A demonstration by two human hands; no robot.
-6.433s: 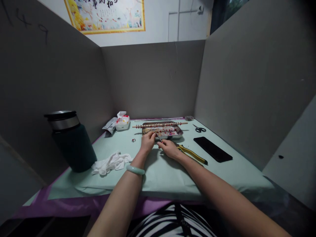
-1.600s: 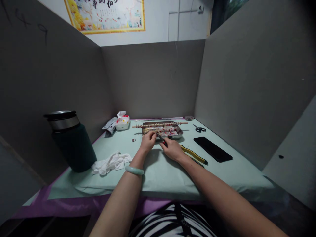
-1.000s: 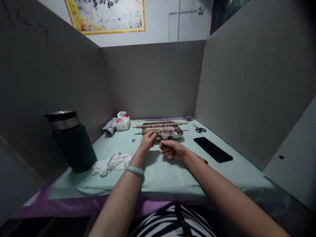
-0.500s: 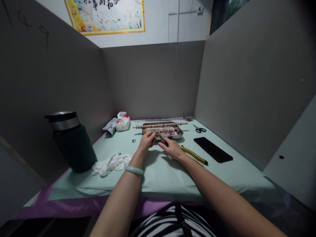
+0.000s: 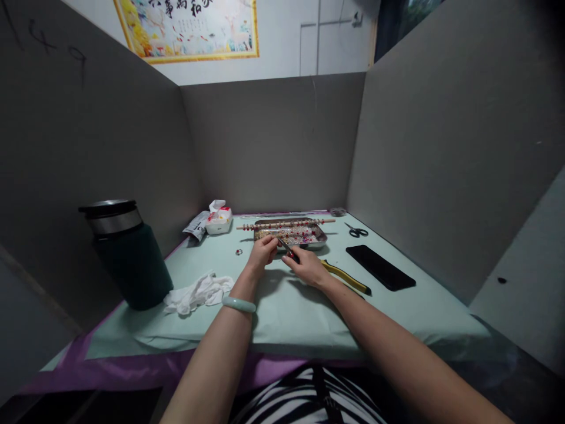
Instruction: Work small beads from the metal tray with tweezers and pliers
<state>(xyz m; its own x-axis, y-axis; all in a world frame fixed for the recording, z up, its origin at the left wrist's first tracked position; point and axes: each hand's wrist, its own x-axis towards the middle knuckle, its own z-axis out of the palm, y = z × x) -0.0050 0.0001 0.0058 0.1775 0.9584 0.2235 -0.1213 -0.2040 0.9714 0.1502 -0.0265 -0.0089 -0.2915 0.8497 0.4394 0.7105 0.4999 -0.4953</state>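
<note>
My left hand (image 5: 263, 250), with its fingers pinched together, is in front of the metal tray; what it grips is too small to make out. My right hand (image 5: 306, 266) is closed around small pliers (image 5: 286, 247) with slim metal jaws and a black-and-red grip. Their tip meets the fingertips of my left hand. Behind my right wrist a yellow-handled tool (image 5: 346, 277) shows only in part, its other end hidden. The metal tray (image 5: 321, 242) contains many small beads, and a thin stick (image 5: 329, 221) strung with small rings or beads rests across it.
Left of my hands lie a small beaded ring (image 5: 239, 252) and crumpled white gloves (image 5: 198, 293). A dark green bottle (image 5: 132, 259) stands near the left partition. Farther back is a tissue pack (image 5: 219, 221). On the right are scissors (image 5: 356, 231) and a black phone-like slab (image 5: 380, 268).
The pliers in my right hand have shifted slightly, and my right thumb and fingers sit a little differently on the grip. My left hand stays in nearly the same place.
</note>
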